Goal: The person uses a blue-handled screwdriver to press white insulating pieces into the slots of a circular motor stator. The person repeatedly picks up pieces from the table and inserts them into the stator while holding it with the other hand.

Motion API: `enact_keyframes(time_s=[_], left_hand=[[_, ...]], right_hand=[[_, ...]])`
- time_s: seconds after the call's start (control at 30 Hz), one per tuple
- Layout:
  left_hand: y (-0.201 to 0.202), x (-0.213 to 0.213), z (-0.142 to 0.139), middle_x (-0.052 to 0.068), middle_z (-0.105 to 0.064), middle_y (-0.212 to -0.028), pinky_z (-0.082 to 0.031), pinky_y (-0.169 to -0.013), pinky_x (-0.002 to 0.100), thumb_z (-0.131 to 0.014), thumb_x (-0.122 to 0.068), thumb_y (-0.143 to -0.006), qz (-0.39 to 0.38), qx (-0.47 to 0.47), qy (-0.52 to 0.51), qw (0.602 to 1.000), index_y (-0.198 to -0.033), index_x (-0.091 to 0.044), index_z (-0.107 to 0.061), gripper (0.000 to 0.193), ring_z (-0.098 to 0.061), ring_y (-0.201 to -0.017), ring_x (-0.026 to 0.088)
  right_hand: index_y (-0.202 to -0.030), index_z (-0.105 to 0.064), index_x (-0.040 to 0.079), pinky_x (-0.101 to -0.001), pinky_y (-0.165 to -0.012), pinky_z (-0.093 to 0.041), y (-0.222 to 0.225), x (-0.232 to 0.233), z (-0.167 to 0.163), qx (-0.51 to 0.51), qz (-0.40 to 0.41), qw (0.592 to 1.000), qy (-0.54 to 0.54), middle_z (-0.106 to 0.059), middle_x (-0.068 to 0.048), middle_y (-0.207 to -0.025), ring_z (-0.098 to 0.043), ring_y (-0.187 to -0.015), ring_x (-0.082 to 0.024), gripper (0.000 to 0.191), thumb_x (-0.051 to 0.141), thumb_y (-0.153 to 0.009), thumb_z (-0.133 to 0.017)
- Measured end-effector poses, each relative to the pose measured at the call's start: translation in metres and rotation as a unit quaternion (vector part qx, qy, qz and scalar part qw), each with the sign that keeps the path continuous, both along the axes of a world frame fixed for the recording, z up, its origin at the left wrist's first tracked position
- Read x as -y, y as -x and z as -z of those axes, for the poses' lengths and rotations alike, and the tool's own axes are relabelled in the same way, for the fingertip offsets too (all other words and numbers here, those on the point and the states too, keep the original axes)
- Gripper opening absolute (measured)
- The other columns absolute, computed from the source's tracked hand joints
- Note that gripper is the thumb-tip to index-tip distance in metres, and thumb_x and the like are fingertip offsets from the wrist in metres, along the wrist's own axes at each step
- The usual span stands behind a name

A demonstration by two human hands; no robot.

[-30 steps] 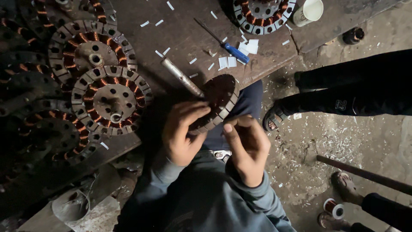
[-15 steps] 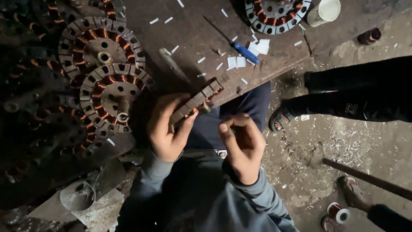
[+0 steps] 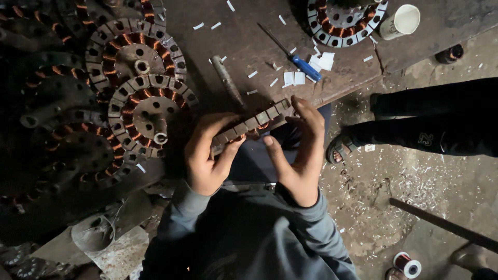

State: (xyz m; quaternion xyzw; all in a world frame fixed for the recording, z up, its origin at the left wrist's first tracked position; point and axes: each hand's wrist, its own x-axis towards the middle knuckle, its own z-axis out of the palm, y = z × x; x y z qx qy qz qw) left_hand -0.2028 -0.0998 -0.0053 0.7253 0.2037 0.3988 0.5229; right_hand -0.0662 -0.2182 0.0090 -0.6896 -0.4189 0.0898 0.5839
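Observation:
Both my hands hold one round motor stator [image 3: 252, 123] edge-on over my lap, so only its slotted rim with a little copper winding shows. My left hand [image 3: 207, 155] grips its lower left end, thumb up against the rim. My right hand [image 3: 298, 150] clasps the upper right end, fingers curled over the far side and thumb underneath. The stator sits at the near edge of the dark workbench [image 3: 249, 36].
Several copper-wound stators [image 3: 148, 111] are piled on the bench's left. A metal rod [image 3: 228, 80], a blue-handled screwdriver [image 3: 295, 54], white paper slips [image 3: 294, 78], another stator [image 3: 345, 18] and a white cup [image 3: 399, 21] lie beyond. Another person's legs [image 3: 430, 122] stand at right, a wire spool [image 3: 407, 264] on the floor.
The stator turned from face-up to edge-on. My right hand, earlier closed near my lap, came up and took hold of its right end.

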Motion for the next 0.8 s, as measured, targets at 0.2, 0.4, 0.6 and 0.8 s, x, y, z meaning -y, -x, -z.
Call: enact_keyframes(time_s=[0.2, 0.4, 0.6, 0.8], left_hand=[[0.003, 0.001, 0.002, 0.016, -0.064, -0.131, -0.056, -0.102, 0.032, -0.069, -0.001, -0.104, 0.010, 0.021, 0.030, 0.999, -0.134, 0.002, -0.056, 0.033, -0.068, -0.117, 0.022], [0.004, 0.001, 0.004, 0.016, -0.063, -0.129, -0.058, -0.099, 0.033, -0.073, -0.005, -0.099, 0.015, 0.039, 0.065, 0.997, -0.128, 0.001, -0.055, 0.035, -0.067, -0.115, 0.023], [0.005, -0.004, 0.010, 0.014, -0.067, -0.122, -0.055, -0.097, 0.037, -0.078, -0.003, -0.092, 0.009, 0.009, -0.040, 0.999, -0.124, -0.003, -0.059, 0.037, -0.067, -0.113, 0.029], [0.001, -0.013, 0.016, 0.012, -0.068, -0.124, -0.054, -0.099, 0.039, -0.077, 0.000, -0.089, 0.009, 0.004, -0.072, 0.997, -0.125, -0.005, -0.060, 0.039, -0.066, -0.116, 0.031]], right_hand=[[-0.157, -0.037, 0.004, -0.0411, -0.127, -0.039, -0.005, -0.003, 0.000, -0.020, -0.062, 0.998, -0.016, -0.043, -0.017, -0.157, -0.044, -0.151, -0.030, 0.070, 0.002, -0.099, -0.077], [-0.154, -0.040, 0.007, -0.0408, -0.124, -0.042, 0.002, -0.003, 0.013, -0.014, -0.075, 0.996, -0.037, -0.045, -0.018, -0.151, -0.050, -0.146, -0.031, 0.067, -0.002, -0.098, -0.077], [-0.153, -0.036, 0.015, -0.0458, -0.121, -0.048, 0.008, -0.006, 0.041, -0.017, -0.065, 0.992, -0.106, -0.043, -0.018, -0.150, -0.052, -0.143, -0.034, 0.067, -0.002, -0.100, -0.073], [-0.154, -0.034, 0.016, -0.0449, -0.115, -0.049, 0.014, -0.016, 0.062, 0.003, -0.005, 0.992, -0.127, -0.044, -0.019, -0.147, -0.055, -0.133, -0.032, 0.065, 0.002, -0.102, -0.070]])
